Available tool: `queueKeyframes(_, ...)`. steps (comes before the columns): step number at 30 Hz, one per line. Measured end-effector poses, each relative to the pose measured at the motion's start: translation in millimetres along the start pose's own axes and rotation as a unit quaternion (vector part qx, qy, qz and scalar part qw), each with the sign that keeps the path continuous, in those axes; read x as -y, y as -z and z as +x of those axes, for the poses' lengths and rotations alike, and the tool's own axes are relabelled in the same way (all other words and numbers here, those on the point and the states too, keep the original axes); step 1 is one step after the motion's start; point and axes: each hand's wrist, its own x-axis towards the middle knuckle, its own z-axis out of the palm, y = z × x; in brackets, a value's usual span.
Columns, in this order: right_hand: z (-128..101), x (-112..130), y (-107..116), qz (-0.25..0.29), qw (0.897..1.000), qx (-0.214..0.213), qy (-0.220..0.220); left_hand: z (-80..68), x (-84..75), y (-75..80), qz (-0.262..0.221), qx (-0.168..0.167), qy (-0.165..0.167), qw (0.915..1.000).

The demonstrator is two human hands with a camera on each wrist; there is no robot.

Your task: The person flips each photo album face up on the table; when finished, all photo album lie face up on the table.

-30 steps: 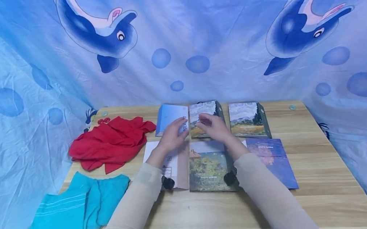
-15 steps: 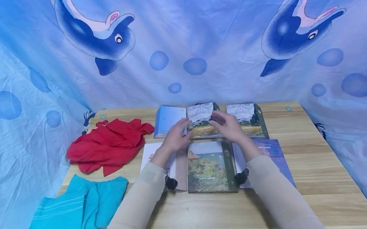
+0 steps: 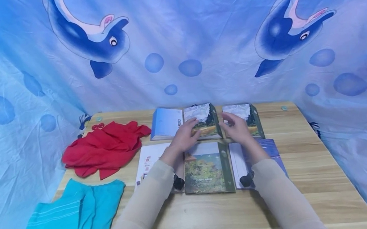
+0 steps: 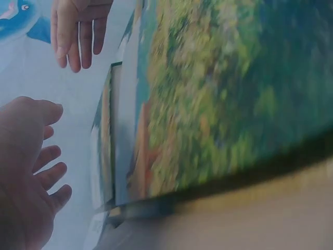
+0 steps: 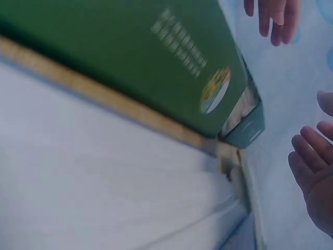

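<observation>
Six photo albums lie in two rows on the wooden table [image 3: 307, 176]. My left hand [image 3: 185, 136] reaches over the front row, its straight fingers at the left edge of the middle back album [image 3: 205, 123], which has a painted landscape cover. My right hand [image 3: 237, 128] is open between that album and the right back album [image 3: 247, 118]; I cannot tell whether it touches either. Neither hand holds anything. Under my wrists lies the green front album [image 3: 208, 168], whose cover [image 4: 234, 94] fills the left wrist view and whose spine [image 5: 156, 57] fills the right wrist view.
A light blue album [image 3: 166, 123] lies at the back left, a white one [image 3: 149, 159] front left, a purple one [image 3: 268, 149] front right. A red cloth [image 3: 104, 148] and a folded teal cloth [image 3: 71, 215] lie at the left. Blue dolphin fabric [image 3: 177, 38] hangs behind and beside the table.
My right hand has moved right, from over the middle back album towards the right back album. My left hand has shifted slightly right, from the light blue album to the middle one's left edge.
</observation>
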Motion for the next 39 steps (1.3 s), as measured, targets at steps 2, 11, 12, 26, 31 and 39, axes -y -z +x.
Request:
queueKeyframes(2, -1.5, -4.5, -0.7, -0.004, 1.0, -0.004, -0.009, 1.4, -2.2, -4.8, 0.002, -0.002, 0.009, 1.0)
queueKeyframes(11, -8.0, -25.9, -6.2, -0.009, 0.997, 0.024, -0.073, 11.0, -4.7, -25.7, 0.025, 0.003, 0.027, 0.9993)
queueKeyframes(12, -8.3, -26.4, -6.8, -0.009, 0.996, 0.031, -0.078, 11.0, -3.9, -27.4, 0.025, 0.004, 0.027, 0.9993)
queueKeyframes(26, -8.0, -32.3, -19.4, -0.088, 0.993, 0.074, -0.02, 11.7, 3.4, -36.4, 0.034, 0.0, 0.021, 0.9992)
queueKeyframes(31, -8.0, -33.6, -25.4, -0.11, 0.993, 0.04, 0.014, 14.1, 4.0, -38.2, 0.02, -0.012, 0.033, 0.9992)
queueKeyframes(39, -9.4, -32.3, -29.7, -0.101, 0.994, 0.023, 0.018, 14.0, 1.4, -38.3, 0.004, -0.014, 0.061, 0.998)
